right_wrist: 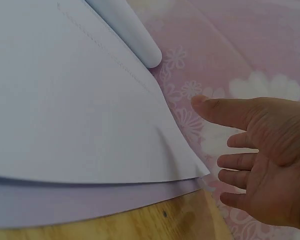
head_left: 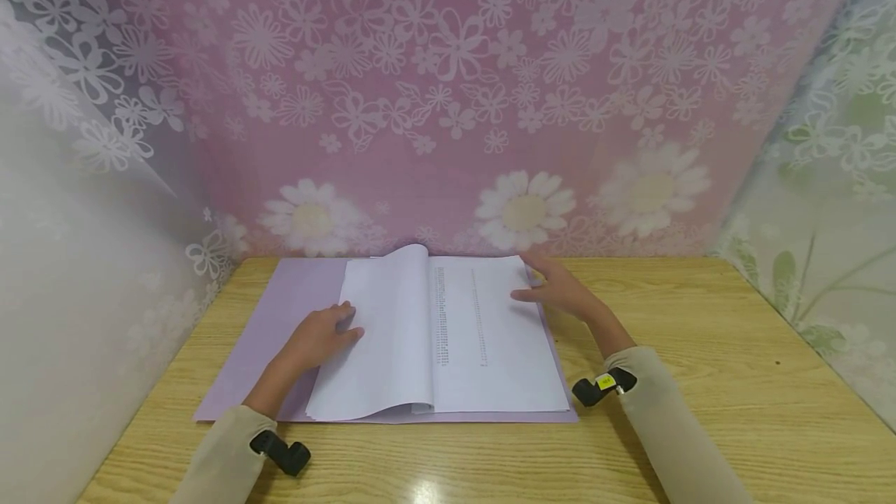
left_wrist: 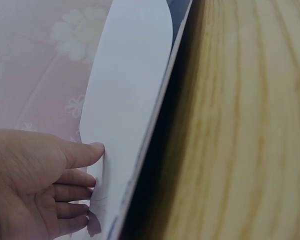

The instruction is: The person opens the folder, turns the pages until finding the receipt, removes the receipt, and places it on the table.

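A lilac folder [head_left: 297,286] lies open on the table, with a stack of white sheets in it. The left sheet [head_left: 388,333] is turned over and bulges up near the middle fold. Columns of small print run down the right sheet [head_left: 514,356]. My left hand [head_left: 315,337] rests on the left sheet near its outer edge, the thumb and fingers touching the paper in the left wrist view. Beside the upper right corner of the right sheet is my right hand [head_left: 560,290], its fingers loosely spread and, in the right wrist view, apart from the paper.
The folder lies on a wood-grain table [head_left: 700,348]. Behind it hangs a pink floral curtain [head_left: 455,138], with pale patterned sheeting [head_left: 833,201] on the right and white sheeting [head_left: 77,271] on the left. A small black wrist camera [head_left: 280,453] sits at each cuff.
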The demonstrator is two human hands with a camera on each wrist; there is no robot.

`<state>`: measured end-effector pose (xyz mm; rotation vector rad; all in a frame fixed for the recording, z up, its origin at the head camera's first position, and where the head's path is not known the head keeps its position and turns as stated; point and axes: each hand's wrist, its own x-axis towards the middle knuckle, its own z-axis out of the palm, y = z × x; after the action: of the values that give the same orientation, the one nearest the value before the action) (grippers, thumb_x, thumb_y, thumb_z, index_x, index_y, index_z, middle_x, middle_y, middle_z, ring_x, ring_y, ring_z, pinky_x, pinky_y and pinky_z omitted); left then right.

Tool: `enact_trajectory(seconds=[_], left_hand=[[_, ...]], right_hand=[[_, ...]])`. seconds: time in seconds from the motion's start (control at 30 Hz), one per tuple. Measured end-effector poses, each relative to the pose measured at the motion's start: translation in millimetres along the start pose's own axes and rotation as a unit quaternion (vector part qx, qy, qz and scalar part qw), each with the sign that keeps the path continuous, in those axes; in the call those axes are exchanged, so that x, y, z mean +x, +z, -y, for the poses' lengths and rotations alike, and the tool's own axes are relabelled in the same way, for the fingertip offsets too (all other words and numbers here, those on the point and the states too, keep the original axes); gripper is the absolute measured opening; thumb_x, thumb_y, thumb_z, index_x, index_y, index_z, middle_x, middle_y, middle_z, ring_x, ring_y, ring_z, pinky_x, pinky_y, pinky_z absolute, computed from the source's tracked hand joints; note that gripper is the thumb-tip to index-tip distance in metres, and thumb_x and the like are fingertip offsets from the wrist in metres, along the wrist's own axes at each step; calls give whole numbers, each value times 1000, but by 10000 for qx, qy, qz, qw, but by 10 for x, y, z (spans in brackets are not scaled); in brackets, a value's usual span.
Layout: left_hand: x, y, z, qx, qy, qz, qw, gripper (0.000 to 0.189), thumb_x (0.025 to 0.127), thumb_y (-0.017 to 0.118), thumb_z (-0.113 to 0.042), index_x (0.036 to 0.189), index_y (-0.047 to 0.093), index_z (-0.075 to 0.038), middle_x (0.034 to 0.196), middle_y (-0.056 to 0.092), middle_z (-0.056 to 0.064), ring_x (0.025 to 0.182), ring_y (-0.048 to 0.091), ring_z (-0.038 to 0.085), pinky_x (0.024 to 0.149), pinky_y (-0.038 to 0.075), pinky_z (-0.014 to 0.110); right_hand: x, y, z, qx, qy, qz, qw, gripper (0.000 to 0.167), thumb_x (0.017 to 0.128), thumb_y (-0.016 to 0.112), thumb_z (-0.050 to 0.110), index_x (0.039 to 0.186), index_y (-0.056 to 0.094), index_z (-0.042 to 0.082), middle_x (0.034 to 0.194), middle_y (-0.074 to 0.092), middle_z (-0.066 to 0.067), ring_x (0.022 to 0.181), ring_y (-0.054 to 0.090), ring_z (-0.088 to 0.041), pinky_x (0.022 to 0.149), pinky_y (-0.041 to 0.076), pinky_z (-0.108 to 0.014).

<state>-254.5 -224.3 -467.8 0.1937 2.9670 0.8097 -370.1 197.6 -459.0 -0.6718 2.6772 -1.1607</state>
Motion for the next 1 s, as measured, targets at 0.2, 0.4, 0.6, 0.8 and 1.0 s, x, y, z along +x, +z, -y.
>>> enact_trajectory(seconds=[0.2, 0.4, 0.6, 0.8, 1.0], left_hand=[[2, -4, -1, 25, 17, 25, 10000, 57, 100, 66, -25, 143, 52, 9, 153, 45, 28, 144, 39, 50, 118, 34, 61], [8, -23, 49, 68, 164, 169, 9997, 59, 99, 67, -25, 144, 51, 9, 154, 43, 28, 146, 36, 50, 119, 33, 61], [8, -65, 87, -75, 113, 395, 9991, 64, 97, 70, -25, 148, 48, 6, 157, 40, 27, 149, 31, 49, 120, 30, 61], [11, -68, 94, -36, 126, 415, 9991, 65, 96, 71, -26, 148, 47, 6, 157, 40, 27, 149, 31, 49, 120, 30, 61], [14, -65, 85, -5, 93, 424, 9991, 65, 96, 72, -25, 148, 48, 5, 157, 40, 26, 149, 32, 48, 120, 30, 61]], right_hand=[[-7, 20, -91, 2, 202, 112, 9997, 94, 92, 76, 36, 162, 22, 3, 167, 26, -22, 151, 31, -46, 121, 30, -61], [1, 42, -166, 6, 261, 239, 9994, 95, 94, 75, 35, 162, 18, 2, 159, 37, -30, 145, 38, -50, 118, 36, -60], [11, 53, -227, 1, 337, 313, 9989, 95, 94, 75, 37, 162, 19, 1, 159, 37, -30, 147, 36, -48, 119, 35, -60], [21, 51, -245, -57, 358, 365, 9987, 95, 94, 75, 37, 162, 19, 1, 159, 37, -30, 147, 37, -46, 119, 35, -59], [20, 47, -235, 46, 299, 367, 9989, 94, 94, 74, 34, 162, 19, 0, 159, 36, -29, 147, 37, -46, 119, 35, -60]])
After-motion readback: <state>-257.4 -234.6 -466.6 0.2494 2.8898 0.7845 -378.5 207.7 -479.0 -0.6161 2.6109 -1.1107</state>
